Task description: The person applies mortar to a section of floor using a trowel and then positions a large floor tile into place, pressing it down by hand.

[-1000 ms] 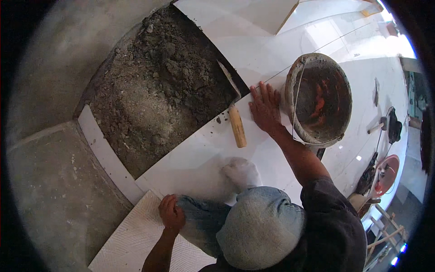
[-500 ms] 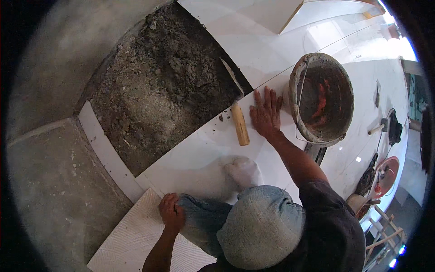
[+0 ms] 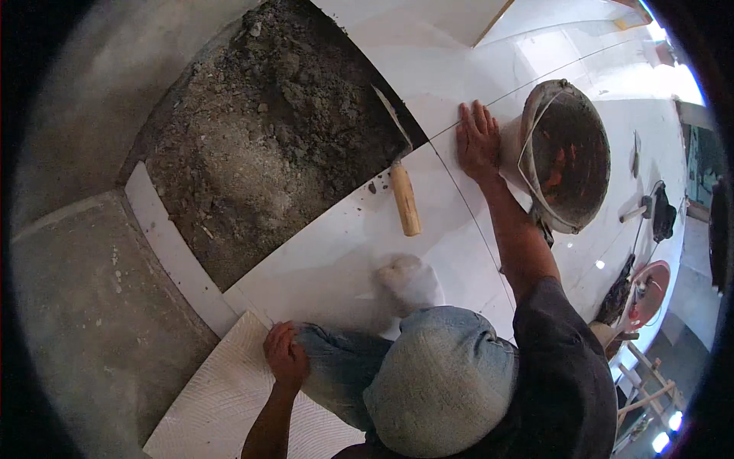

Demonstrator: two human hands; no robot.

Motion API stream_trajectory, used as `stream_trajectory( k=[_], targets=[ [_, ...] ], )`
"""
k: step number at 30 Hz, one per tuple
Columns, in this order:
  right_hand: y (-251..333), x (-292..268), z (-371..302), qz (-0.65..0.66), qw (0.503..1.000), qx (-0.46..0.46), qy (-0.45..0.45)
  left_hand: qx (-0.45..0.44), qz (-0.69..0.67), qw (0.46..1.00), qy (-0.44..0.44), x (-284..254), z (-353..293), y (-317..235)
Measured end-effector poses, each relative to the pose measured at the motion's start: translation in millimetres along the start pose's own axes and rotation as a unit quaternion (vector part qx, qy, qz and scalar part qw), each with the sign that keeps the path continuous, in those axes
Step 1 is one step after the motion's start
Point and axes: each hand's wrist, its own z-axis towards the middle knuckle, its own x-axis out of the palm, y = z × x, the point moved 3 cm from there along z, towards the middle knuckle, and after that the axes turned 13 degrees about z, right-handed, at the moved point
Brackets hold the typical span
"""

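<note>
My right hand (image 3: 479, 143) lies flat on the white floor tile (image 3: 451, 229), fingers stretched out, right against the left side of a mortar-stained bucket (image 3: 575, 157) with a wire handle. To its left is a trowel (image 3: 406, 200); the wooden handle lies on the tile and the blade reaches over a bed of dark, crumbly mortar (image 3: 252, 145). Down at the lower left, my left hand (image 3: 286, 356) rests beside my denim-covered knee (image 3: 336, 367), loosely curved and with nothing visible in it. Under that arm sits a tile with a ridged surface (image 3: 229, 382).
A bare concrete wall and ledge (image 3: 99, 306) border the mortar bed on the left. Further right lie a hammer (image 3: 641, 209), a black bag (image 3: 618, 294) and a pink basin (image 3: 650, 294). A white panel (image 3: 550, 19) stands at the far side.
My right hand has moved right and away from me, along with the bucket, which now stands farther right. A tile joint shows where the bucket and hand were. My left hand has barely moved.
</note>
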Motion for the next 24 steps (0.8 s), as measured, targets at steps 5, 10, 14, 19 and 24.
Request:
stream_trajectory(
  k=[5,10,14,19,24],
  targets=[
    [12.3,1.2,-32.0,-0.046,0.997,0.027,0.063,0.018,0.011,1.0,0.003,-1.7,0.9,-0.5],
    [43.4,-20.8,-100.2,-0.024,0.993,0.035,0.112,0.008,0.0,1.0,0.016,1.7,2.8,2.6],
    [54.8,-22.5,-114.0,0.088,0.991,0.093,0.033,0.004,0.011,1.0,0.009,2.0,4.6,0.8],
    [139.7,-21.3,-44.7,0.257,0.92,0.265,0.131,0.005,0.024,1.0,0.014,2.5,0.2,4.3],
    [140.7,7.5,-15.8,0.244,0.861,0.342,0.287,-0.014,0.034,0.999,0.016,1.5,0.8,1.8]
  ],
)
